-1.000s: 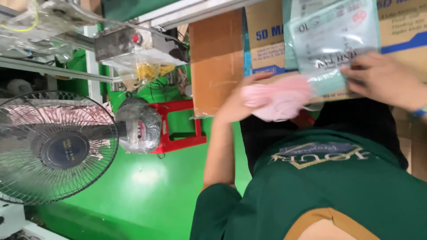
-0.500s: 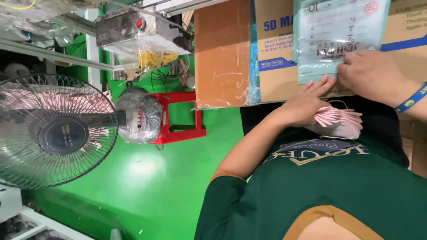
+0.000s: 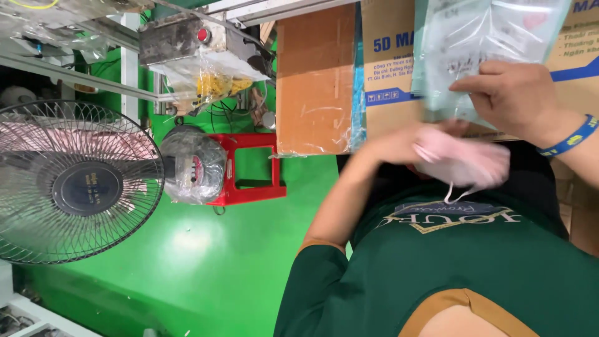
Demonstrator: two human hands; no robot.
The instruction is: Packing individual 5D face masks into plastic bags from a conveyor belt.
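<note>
Left hand, blurred with motion, is closed on a stack of pink face masks, which sits just below a clear plastic pouch and over the lap of the person's dark green shirt; a thin white ear loop hangs from the stack toward the shirt's printed emblem. Right hand, with a blue and yellow wristband at the wrist, pinches the lower edge of the pouch between thumb and fingers, holding it up flat in front of the cardboard boxes. The pouch is see-through with pale blue printing, and its lower end is just above the masks; whether the masks touch it cannot be told through the blur. Behind the pouch stand a white printed carton and, beside it on the left, a plain brown box with tape and loose plastic film on its face. Further left, on the glossy green floor, a red plastic stool lies next to a round object wrapped in clear plastic. A wire-caged electric fan fills the left side. Above, near the top edge, a grey metal machine part with a red button sits on a frame, with plastic sheeting and yellow wire beneath it.
</note>
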